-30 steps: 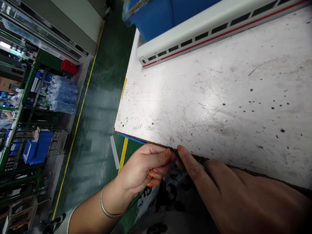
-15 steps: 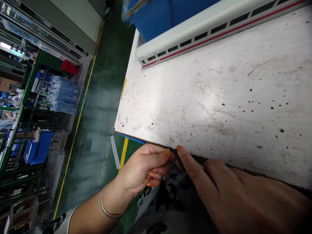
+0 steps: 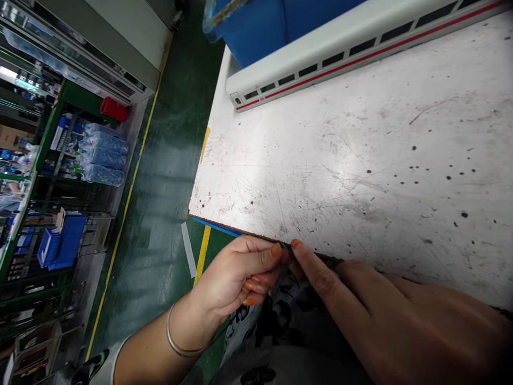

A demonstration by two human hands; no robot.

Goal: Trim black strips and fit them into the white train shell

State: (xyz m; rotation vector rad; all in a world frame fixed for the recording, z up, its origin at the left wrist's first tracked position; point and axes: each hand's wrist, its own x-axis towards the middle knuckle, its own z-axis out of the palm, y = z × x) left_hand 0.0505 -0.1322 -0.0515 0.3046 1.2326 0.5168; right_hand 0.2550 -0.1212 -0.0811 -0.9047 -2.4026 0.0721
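Observation:
At the near edge of the white worktable point(image 3: 320, 176), my left hand point(image 3: 244, 272) is closed, its thumb and forefinger pinched on something small and dark. What it pinches is too small and too hidden to name. My right hand point(image 3: 385, 315) lies along the same edge, its forefinger stretched toward the left fingertips. The other right fingers are curled under, and whether they grip anything is hidden. A long white model train car point(image 3: 304, 69) with dark windows and a red stripe lies across the far side of the table.
Behind the train car stands a blue bin point(image 3: 256, 32). Left of the table runs a green floor point(image 3: 160, 176) with a yellow line. Beyond it are shelves with wrapped clear bottles point(image 3: 104, 155), blue crates point(image 3: 64, 240) and a red bucket point(image 3: 114, 109). Scratches and dark spots mark the tabletop.
The view has shifted very slightly. Both hands stay at the table edge in nearly the same pose, and the train car has not moved on the table.

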